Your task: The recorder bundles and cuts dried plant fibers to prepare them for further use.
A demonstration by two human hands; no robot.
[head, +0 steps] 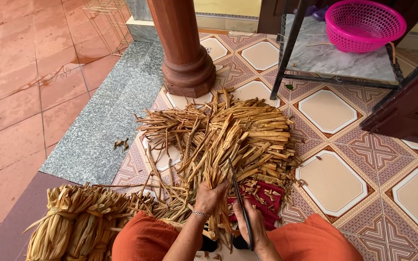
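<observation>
Patterned floor tiles (pixel 332 181) carried dry, light, brittle leaf strips (pixel 238 140); left hand (pixel 210 197) clenched a bunch's lower end, right hand (pixel 248 223) gripped scissors (pixel 240 203).

The pale brown dried plant strips (pixel 228 135) under my hands look fibrous, matt and rough. The black scissors (pixel 240 203) look smooth. The patterned floor tiles (pixel 332 181) shine glossy; the pink perforated basket (pixel 364 24) is plastic.

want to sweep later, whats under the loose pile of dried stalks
A red cloth shows under the pile of dried stalks by the right hand, littered with cut bits. Patterned floor tiles surround it. How far the cloth reaches underneath is covered.
</observation>
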